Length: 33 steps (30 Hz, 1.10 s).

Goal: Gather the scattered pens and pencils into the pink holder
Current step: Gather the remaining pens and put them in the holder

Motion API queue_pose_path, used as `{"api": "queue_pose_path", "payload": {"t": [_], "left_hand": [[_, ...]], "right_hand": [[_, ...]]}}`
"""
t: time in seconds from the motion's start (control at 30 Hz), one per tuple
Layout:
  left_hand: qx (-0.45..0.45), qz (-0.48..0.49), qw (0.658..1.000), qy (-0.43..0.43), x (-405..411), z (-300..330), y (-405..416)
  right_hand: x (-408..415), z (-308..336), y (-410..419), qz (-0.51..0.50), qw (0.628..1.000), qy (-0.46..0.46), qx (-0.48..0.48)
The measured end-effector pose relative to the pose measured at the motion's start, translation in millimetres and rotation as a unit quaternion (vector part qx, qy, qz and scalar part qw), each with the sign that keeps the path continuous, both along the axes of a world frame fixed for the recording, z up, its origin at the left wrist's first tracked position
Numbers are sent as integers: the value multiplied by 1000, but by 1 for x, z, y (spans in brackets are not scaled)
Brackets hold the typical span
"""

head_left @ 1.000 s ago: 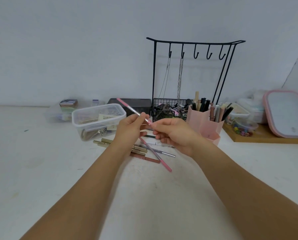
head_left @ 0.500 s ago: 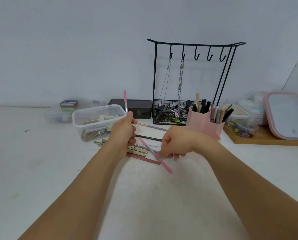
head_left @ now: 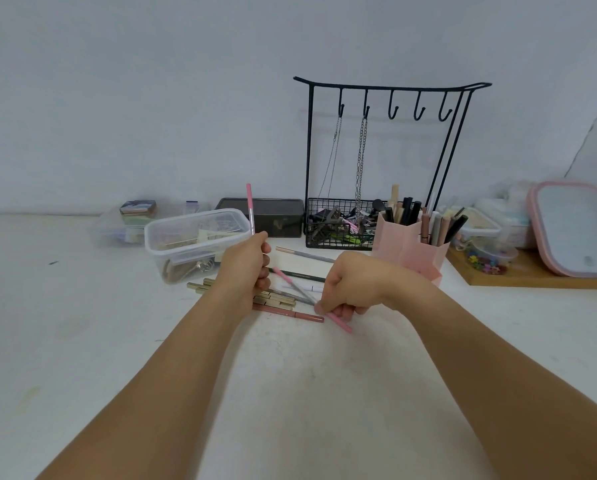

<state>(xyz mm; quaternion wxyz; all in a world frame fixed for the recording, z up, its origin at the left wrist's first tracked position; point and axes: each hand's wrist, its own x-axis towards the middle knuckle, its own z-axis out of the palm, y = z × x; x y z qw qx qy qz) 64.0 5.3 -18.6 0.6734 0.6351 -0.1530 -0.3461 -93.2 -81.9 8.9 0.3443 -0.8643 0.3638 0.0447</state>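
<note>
Behind the pens: a clear plastic box (head_left: 196, 237) with a lid on the left, a dark box (head_left: 272, 216) at the back, a black wire rack (head_left: 390, 95) with hooks and two hanging chains, a wire basket (head_left: 335, 223) full of small bits under it. Far right: a wooden tray (head_left: 532, 277) with little tubs and a pink-rimmed lid (head_left: 577, 226) leaning up. All on a white surface (head_left: 290, 393).

Pink holder (head_left: 411, 251) just right of the basket, near the right hand, already stuffed with pens and brushes standing up.

Left hand (head_left: 246, 268) curled tight round a thin pink pen (head_left: 250, 209), held upright, top poking up in front of the clear box and dark box.

Right hand (head_left: 352, 282) lowered to the surface, fingers curled under, pinching another pink pen (head_left: 338, 320) that lies slanted, its lower end sticking out toward the front right. Upper part of that pen running back toward the left hand.

Between and under the hands, a small heap of scattered pens: gold ones (head_left: 276, 299) side by side, a brown-pink pencil (head_left: 290, 312) nearest the front, a white one (head_left: 304, 288), a dark green one (head_left: 300, 274), and a grey pencil (head_left: 307, 254) lying apart further back, near the basket. Right hand partly hiding the right ends of several of these
</note>
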Motion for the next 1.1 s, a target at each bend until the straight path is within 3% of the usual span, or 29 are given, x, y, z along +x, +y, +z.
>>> {"api": "queue_pose_path", "payload": {"t": [0.13,0.27,0.53,0.77,0.87,0.97,1.1], "left_hand": [[-26,-24,999,-1,-3,-1,1],[-48,-138,989,-26,-16,0,3],[-57,-233,971,-8,-29,1,6],[-62,-258,964,-1,-29,-3,1],[-72,-191,979,-20,-24,0,0],[-71,-95,992,-45,-13,7,3],[-47,-18,998,-41,0,5,4]], "right_hand": [[-7,8,-6,-44,987,-148,53],[-5,13,-2,-68,947,-291,118],[6,-1,-6,-63,942,-331,-3],[9,-13,-9,-12,942,-331,-57],[10,-18,-21,-32,940,-318,-121],[7,-32,-33,-55,944,-220,-239],[15,-62,-37,-26,966,-82,-244]]}}
